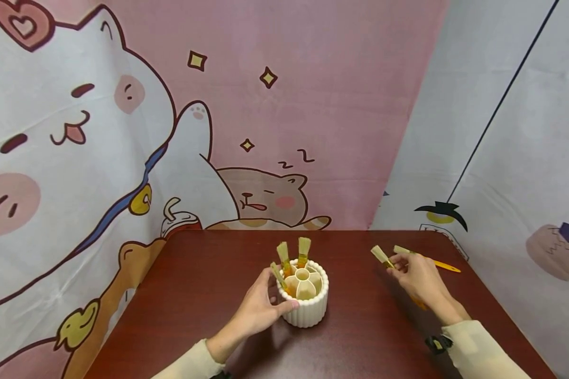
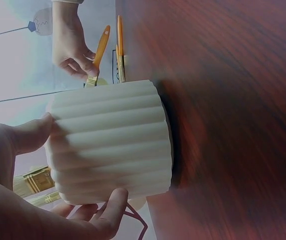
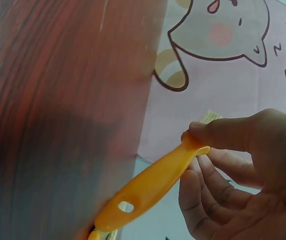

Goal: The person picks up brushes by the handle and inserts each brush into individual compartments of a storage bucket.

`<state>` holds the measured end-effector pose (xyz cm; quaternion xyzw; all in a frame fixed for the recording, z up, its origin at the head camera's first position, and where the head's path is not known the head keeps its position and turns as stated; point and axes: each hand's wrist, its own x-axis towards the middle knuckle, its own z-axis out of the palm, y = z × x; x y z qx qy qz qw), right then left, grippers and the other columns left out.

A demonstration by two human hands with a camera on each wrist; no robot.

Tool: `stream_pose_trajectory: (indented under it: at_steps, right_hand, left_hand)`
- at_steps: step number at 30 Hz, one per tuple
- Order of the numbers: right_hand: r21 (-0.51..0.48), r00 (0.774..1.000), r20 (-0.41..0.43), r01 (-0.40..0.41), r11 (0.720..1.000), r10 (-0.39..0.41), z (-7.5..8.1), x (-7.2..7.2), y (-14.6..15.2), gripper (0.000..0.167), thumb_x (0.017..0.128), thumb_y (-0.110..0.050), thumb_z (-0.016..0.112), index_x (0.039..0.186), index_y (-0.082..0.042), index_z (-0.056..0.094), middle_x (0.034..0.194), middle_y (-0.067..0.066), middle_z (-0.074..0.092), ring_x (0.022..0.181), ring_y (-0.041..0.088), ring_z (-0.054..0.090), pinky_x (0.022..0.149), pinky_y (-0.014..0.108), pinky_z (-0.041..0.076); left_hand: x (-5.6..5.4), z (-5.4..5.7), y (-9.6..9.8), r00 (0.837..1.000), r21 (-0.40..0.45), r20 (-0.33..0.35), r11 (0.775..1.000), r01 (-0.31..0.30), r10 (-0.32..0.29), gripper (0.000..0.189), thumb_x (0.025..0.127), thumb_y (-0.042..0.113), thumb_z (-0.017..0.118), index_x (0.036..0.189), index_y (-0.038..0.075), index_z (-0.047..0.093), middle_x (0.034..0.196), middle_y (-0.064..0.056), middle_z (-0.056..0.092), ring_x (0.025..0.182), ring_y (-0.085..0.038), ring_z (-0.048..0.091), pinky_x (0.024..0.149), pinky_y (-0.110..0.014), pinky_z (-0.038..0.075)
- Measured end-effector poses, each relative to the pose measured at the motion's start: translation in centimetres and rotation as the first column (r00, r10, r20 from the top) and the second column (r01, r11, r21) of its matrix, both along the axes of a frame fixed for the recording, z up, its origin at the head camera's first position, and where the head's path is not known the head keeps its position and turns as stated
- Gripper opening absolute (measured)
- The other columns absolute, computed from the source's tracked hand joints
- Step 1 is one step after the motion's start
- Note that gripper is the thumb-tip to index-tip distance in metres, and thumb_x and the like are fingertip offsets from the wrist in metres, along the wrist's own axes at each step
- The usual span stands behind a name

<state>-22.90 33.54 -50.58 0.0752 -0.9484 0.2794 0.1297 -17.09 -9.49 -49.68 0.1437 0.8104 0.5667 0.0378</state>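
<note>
A round white ribbed holder (image 1: 305,313) with several compartments stands on the table, three paintbrushes (image 1: 304,252) upright in it, bristles up. My left hand (image 1: 258,305) grips the holder at its left side, thumb on the near rim and fingers round the far side; the left wrist view shows its ribbed wall (image 2: 112,145) between thumb and fingers. To the right, my right hand (image 1: 419,279) pinches a paintbrush (image 3: 153,185) with an orange handle near the ferrule. Its pale bristles (image 1: 378,253) point up and left, and the handle slants down toward the table.
Behind my right hand, another paintbrush with an orange handle (image 1: 447,266) lies on the dark red table (image 1: 208,273). A printed cloth (image 1: 341,105) with cartoon animals hangs along the table's back and sides.
</note>
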Motion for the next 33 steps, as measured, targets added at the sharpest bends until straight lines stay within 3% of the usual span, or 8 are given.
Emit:
stream_pose_trajectory:
  at_steps: [33]
  right_hand:
    - [-0.087,0.995,-0.101,-0.008,0.996,-0.001,4.0,2.8,-4.9,0.020,0.097,-0.015,0.096,0.107,-0.007,0.082,0.095,0.003,0.084,0.080,0.010,0.075,0.069,0.020,0.061]
  left_hand:
    - [0.0,-0.1,-0.1,1.000,0.005,-0.003,1.000,0.010,-0.010,0.076,0.095,0.012,0.097,0.155,0.000,0.053,0.155,-0.030,0.069,0.136,-0.047,0.077,0.112,-0.064,0.066]
